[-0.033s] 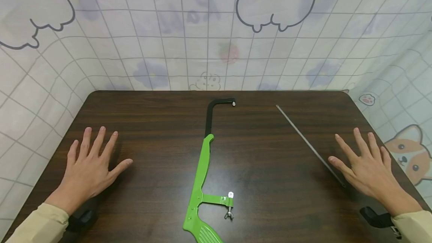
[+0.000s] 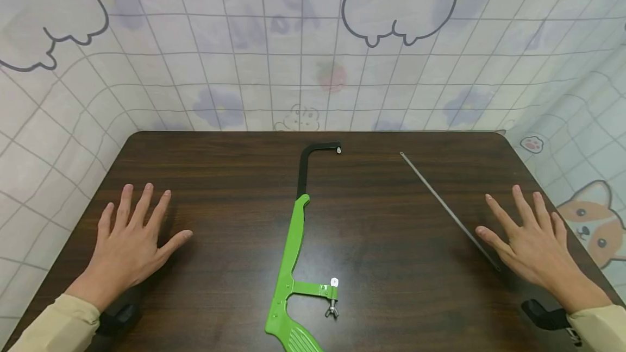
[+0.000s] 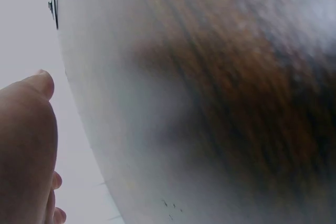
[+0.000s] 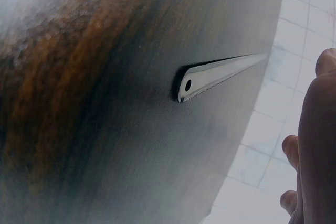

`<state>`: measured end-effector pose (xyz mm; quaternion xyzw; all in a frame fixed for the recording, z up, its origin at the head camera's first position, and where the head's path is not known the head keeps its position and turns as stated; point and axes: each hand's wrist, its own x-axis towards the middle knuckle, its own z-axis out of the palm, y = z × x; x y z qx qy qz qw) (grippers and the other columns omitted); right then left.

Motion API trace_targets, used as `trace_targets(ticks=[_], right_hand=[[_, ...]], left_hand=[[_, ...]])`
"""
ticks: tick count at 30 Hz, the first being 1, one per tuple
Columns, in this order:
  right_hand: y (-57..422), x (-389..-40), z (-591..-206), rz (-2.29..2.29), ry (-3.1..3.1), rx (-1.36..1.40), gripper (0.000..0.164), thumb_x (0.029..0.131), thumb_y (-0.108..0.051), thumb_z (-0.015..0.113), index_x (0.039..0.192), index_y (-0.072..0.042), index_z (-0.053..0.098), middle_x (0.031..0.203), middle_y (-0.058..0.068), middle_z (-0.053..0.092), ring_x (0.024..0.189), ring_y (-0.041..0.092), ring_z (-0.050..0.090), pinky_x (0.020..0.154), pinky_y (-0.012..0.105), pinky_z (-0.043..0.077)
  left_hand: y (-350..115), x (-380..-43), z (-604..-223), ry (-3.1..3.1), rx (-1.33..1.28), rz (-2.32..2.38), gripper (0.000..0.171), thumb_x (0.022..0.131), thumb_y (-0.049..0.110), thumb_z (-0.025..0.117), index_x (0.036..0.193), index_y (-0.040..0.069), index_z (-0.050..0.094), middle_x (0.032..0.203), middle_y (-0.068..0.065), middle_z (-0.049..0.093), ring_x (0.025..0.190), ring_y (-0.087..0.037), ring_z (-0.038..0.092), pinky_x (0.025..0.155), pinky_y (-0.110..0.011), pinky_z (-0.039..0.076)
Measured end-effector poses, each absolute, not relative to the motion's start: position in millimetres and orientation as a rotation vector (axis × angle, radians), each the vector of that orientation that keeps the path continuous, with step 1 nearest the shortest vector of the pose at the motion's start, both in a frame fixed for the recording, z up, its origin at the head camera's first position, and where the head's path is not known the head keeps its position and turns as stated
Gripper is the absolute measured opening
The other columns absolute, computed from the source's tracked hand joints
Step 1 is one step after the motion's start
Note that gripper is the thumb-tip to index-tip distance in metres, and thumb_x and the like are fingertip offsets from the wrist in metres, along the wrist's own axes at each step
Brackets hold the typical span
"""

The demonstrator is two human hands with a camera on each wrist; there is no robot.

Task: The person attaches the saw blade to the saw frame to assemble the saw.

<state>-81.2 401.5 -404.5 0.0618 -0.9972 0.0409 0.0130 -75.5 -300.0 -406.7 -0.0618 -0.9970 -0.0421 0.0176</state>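
Note:
A hacksaw frame with a green handle and a black bent front bar lies in the middle of the table. A wing nut sits on its short green arm, and no blade spans it. Right of it, a thin grey saw blade lies slanted; the right wrist view shows the blade's holed end and fine teeth. My left hand, fingers spread, is left of the frame and holds nothing. Just right of the blade's near end is my right hand, also spread and holding nothing.
The dark wooden table ends at a far edge against a patterned white curtain, which also hangs along both sides. Black straps show below the wrists.

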Motion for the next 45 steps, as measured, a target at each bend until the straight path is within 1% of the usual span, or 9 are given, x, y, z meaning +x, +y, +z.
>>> trace_targets(ticks=[8, 14, 21, 29, 35, 40, 45], right_hand=[[400, -84, -401, 0.173, -3.111, 0.168, 0.076, 0.105, -0.058, 0.042, 0.167, -0.030, 0.007, 0.172, 0.016, -0.020, 0.156, 0.052, -0.023, 0.110, 0.084, 0.002], [398, -88, -398, 0.224, -3.106, 0.154, 0.076, 0.106, -0.057, 0.041, 0.168, -0.029, 0.007, 0.172, 0.017, -0.020, 0.156, 0.053, -0.022, 0.111, 0.083, -0.002], [395, -91, -394, 0.249, -3.105, 0.132, 0.075, 0.106, -0.057, 0.040, 0.168, -0.030, 0.005, 0.172, 0.017, -0.021, 0.156, 0.052, -0.022, 0.108, 0.085, 0.002], [394, -95, -387, 0.287, -3.092, 0.121, 0.074, 0.107, -0.055, 0.037, 0.168, -0.028, 0.003, 0.171, 0.019, -0.022, 0.156, 0.052, -0.024, 0.107, 0.085, 0.001], [389, -97, -387, 0.302, -3.079, 0.125, 0.073, 0.108, -0.055, 0.037, 0.168, -0.028, 0.005, 0.172, 0.023, -0.016, 0.157, 0.053, -0.020, 0.107, 0.084, 0.003], [386, -98, -388, 0.358, -3.066, 0.123, 0.073, 0.108, -0.054, 0.037, 0.168, -0.026, 0.006, 0.172, 0.021, -0.018, 0.157, 0.052, -0.020, 0.106, 0.085, 0.002], [380, -103, -387, 0.423, -3.036, 0.118, 0.072, 0.108, -0.053, 0.036, 0.168, -0.025, 0.007, 0.173, 0.021, -0.016, 0.157, 0.053, -0.017, 0.105, 0.085, 0.004]], left_hand=[[-296, -76, -404, -3.084, -0.197, -0.145, 0.096, 0.098, 0.072, 0.045, 0.168, 0.016, 0.009, 0.174, -0.020, -0.002, 0.160, -0.042, -0.021, 0.121, -0.074, -0.001], [-289, -80, -403, -3.068, -0.213, -0.180, 0.096, 0.098, 0.071, 0.045, 0.168, 0.018, 0.005, 0.175, -0.019, -0.003, 0.160, -0.042, -0.020, 0.122, -0.073, -0.002], [-279, -86, -399, -3.056, -0.242, -0.217, 0.096, 0.098, 0.071, 0.046, 0.168, 0.020, 0.005, 0.175, -0.018, -0.002, 0.161, -0.041, -0.019, 0.122, -0.073, 0.000], [-273, -92, -394, -3.051, -0.260, -0.216, 0.097, 0.098, 0.071, 0.046, 0.168, 0.019, 0.006, 0.175, -0.017, -0.003, 0.161, -0.040, -0.019, 0.122, -0.073, 0.001], [-270, -93, -394, -3.044, -0.274, -0.238, 0.097, 0.097, 0.071, 0.047, 0.168, 0.019, 0.006, 0.175, -0.018, -0.002, 0.161, -0.042, -0.015, 0.121, -0.074, 0.003], [-264, -95, -396, -3.033, -0.294, -0.270, 0.097, 0.097, 0.070, 0.048, 0.168, 0.019, 0.007, 0.175, -0.019, 0.000, 0.162, -0.043, -0.012, 0.121, -0.073, 0.005], [-258, -96, -395, -3.012, -0.312, -0.304, 0.096, 0.098, 0.069, 0.049, 0.168, 0.019, 0.007, 0.175, -0.020, 0.004, 0.162, -0.043, -0.011, 0.122, -0.072, 0.001]])
